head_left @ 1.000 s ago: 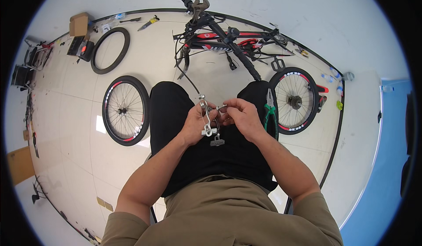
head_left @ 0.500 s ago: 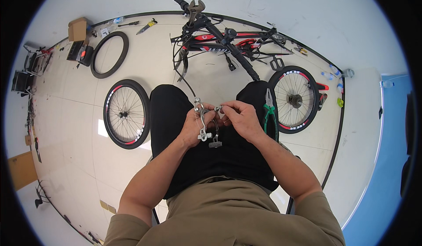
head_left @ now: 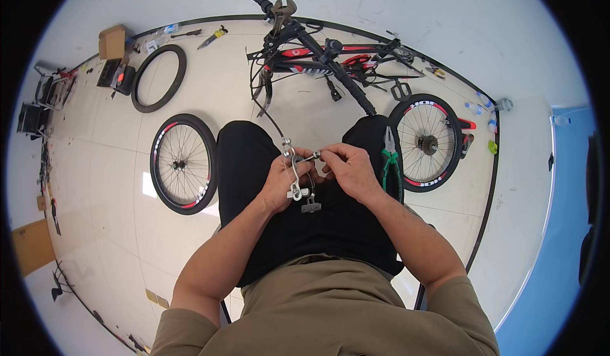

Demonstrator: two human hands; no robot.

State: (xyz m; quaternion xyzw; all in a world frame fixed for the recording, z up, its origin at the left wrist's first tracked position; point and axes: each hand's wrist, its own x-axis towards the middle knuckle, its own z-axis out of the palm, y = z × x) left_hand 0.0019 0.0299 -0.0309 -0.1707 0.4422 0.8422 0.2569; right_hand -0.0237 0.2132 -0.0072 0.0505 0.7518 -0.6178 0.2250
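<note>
My left hand (head_left: pixel 279 181) grips a silver bicycle brake assembly (head_left: pixel 295 189) over my lap, its fingers wrapped behind the metal arms. A dark brake pad (head_left: pixel 311 207) hangs below it, and a black cable (head_left: pixel 274 124) runs up from it toward the bike. Just to the right, my right hand (head_left: pixel 349 170) pinches a small silver bolt-like part (head_left: pixel 315 156) between thumb and index finger, close against the assembly; its other fingertips are partly hidden. Green-handled pliers (head_left: pixel 391 165) lie on my right thigh.
A black and red bike frame (head_left: pixel 298 53) lies ahead, a wrench (head_left: pixel 284 14) on its handlebar. Wheels lie at left (head_left: pixel 182 163) and right (head_left: pixel 424 145). A loose tyre (head_left: pixel 178 79), cardboard box (head_left: pixel 112 41), bottles (head_left: pixel 484 102) and tools (head_left: pixel 213 37) lie along the walls.
The brake assembly has shifted slightly left since a second ago. The small part in my right fingers has moved a little and turned. Both hands keep their grip.
</note>
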